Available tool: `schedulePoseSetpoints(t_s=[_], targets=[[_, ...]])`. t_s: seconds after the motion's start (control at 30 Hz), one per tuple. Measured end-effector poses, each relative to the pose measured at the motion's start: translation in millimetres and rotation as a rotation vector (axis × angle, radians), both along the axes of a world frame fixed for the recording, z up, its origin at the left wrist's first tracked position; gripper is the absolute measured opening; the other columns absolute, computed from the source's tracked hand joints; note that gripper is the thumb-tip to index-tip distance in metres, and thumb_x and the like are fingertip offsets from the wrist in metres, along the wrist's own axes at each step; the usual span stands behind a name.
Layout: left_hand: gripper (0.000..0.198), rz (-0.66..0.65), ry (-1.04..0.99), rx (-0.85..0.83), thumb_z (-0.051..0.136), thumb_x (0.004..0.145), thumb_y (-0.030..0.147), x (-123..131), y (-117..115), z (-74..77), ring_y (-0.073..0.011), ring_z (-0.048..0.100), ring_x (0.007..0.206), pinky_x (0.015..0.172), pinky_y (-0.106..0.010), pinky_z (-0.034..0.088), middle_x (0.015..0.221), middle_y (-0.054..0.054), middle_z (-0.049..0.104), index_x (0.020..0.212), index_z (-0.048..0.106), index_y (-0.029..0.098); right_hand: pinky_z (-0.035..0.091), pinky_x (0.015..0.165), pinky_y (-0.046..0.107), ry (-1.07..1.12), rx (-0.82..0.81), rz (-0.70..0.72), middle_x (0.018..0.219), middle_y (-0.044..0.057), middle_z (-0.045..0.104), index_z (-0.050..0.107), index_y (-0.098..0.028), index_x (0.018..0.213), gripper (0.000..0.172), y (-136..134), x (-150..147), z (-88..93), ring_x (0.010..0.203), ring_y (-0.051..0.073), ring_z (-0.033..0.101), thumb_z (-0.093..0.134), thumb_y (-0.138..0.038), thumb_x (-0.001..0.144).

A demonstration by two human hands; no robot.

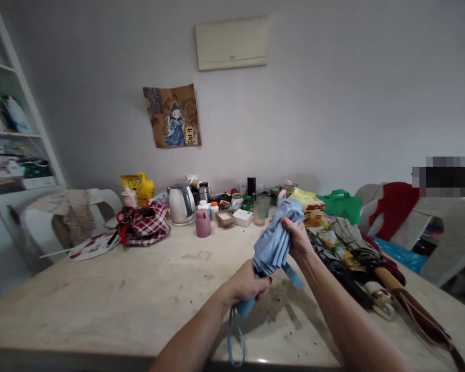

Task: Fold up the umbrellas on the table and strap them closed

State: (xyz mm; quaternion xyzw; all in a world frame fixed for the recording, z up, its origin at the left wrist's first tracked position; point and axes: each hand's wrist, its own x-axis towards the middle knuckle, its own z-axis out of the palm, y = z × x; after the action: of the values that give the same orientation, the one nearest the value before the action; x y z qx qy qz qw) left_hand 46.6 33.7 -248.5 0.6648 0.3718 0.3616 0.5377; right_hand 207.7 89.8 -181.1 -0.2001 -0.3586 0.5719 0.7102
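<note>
A light blue folding umbrella [273, 243] is held above the table, tilted, its loosely gathered cloth pointing up and away from me. My left hand [248, 284] is closed round its lower end by the handle, and a blue wrist loop [235, 341] dangles below. Higher up, my right hand [296, 237] grips the folded cloth from the right side, thumb on top. A blue strap [293, 276] hangs loose from the cloth beneath my right hand.
Several folded umbrellas [349, 258] lie at the right of the table [158, 289]. Along the back stand a kettle [181, 204], a pink jug [203, 223], small boxes [242, 217], a plastic cup [259, 212] and a yellow snack bag [310, 206]. A checked cloth bag [147, 225] lies left.
</note>
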Motion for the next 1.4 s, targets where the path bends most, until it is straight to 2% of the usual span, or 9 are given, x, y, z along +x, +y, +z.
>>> schedulePoseSetpoints(t_s=[0.17,0.33,0.43,0.57,0.7,0.97,1.03,1.23,1.4], targets=[[0.070,0.420,0.224,0.303,0.069,0.065,0.013,11,-3,-4.4,-0.0248,0.063,0.088,0.081,-0.035,0.048,0.095,-0.012,0.069,0.132,0.046,0.013,0.054,0.051,0.026,0.026,-0.062,-0.193,0.062,-0.003,0.067,0.062,-0.017,0.080,0.050,8,-1,0.6,0.050,0.013,0.060,0.091,-0.021,0.039],[0.065,-0.230,-0.163,-0.261,0.075,0.061,0.053,2,-5,3.5,-0.0124,0.056,0.052,0.051,-0.025,0.044,0.075,-0.005,0.065,0.109,0.053,0.015,0.054,0.050,0.026,0.093,-0.098,-0.097,0.065,-0.002,0.068,0.063,-0.017,0.079,0.048,9,16,-2.0,0.050,0.013,0.060,0.089,-0.023,0.038],[0.056,-0.343,-0.210,-0.315,0.070,0.068,0.060,0,-8,7.9,-0.0057,0.043,0.042,0.044,-0.021,0.038,0.065,0.002,0.055,0.098,0.053,0.015,0.055,0.053,0.029,0.031,-0.057,-0.031,0.070,0.000,0.070,0.063,-0.018,0.084,0.047,7,16,-4.8,0.055,0.016,0.064,0.087,-0.034,0.047],[0.027,0.073,0.152,0.031,0.061,0.080,0.037,10,-12,3.7,-0.0130,0.051,0.052,0.054,-0.027,0.045,0.065,0.001,0.053,0.097,0.054,0.017,0.055,0.054,0.026,-0.053,-0.071,-0.168,0.072,0.000,0.071,0.062,-0.017,0.090,0.052,3,-8,-10.0,0.057,0.015,0.064,0.088,-0.025,0.046],[0.044,0.439,0.386,0.338,0.059,0.080,0.024,16,-9,-3.2,-0.0297,0.065,0.087,0.079,-0.040,0.048,0.090,-0.015,0.067,0.121,0.051,0.011,0.055,0.051,0.028,-0.060,-0.202,-0.208,0.066,-0.001,0.069,0.062,-0.016,0.082,0.050,0,-24,-11.6,0.052,0.014,0.060,0.088,-0.016,0.039],[0.070,-0.430,-0.215,-0.334,0.074,0.064,0.062,-4,-4,7.1,-0.0093,0.048,0.042,0.045,-0.022,0.039,0.064,0.000,0.060,0.111,0.053,0.013,0.053,0.057,0.026,-0.053,0.033,0.134,0.077,-0.001,0.067,0.063,-0.021,0.090,0.049,-13,-2,-3.8,0.063,0.014,0.062,0.084,-0.034,0.048],[0.056,-0.361,-0.139,-0.276,0.072,0.070,0.054,-3,-7,6.7,-0.0071,0.040,0.040,0.045,-0.022,0.037,0.059,0.005,0.052,0.106,0.053,0.015,0.052,0.058,0.027,-0.082,0.076,0.194,0.079,-0.001,0.066,0.063,-0.023,0.093,0.051,-15,-3,-3.3,0.064,0.015,0.062,0.083,-0.035,0.048],[0.026,0.450,0.357,0.353,0.061,0.077,0.023,14,-7,-3.7,-0.0289,0.064,0.090,0.083,-0.040,0.047,0.090,-0.014,0.065,0.101,0.060,0.013,0.051,0.053,0.027,-0.163,-0.095,-0.188,0.062,-0.001,0.064,0.060,-0.016,0.076,0.046,-5,-21,-11.6,0.053,0.014,0.057,0.088,-0.025,0.041],[0.058,0.107,0.071,-0.022,0.070,0.067,0.030,5,-1,2.6,-0.0212,0.064,0.065,0.065,-0.035,0.051,0.080,-0.007,0.066,0.120,0.050,0.013,0.051,0.053,0.026,-0.127,-0.024,-0.105,0.067,0.000,0.066,0.063,-0.017,0.080,0.043,-8,-9,-9.3,0.056,0.014,0.059,0.086,-0.027,0.045]])
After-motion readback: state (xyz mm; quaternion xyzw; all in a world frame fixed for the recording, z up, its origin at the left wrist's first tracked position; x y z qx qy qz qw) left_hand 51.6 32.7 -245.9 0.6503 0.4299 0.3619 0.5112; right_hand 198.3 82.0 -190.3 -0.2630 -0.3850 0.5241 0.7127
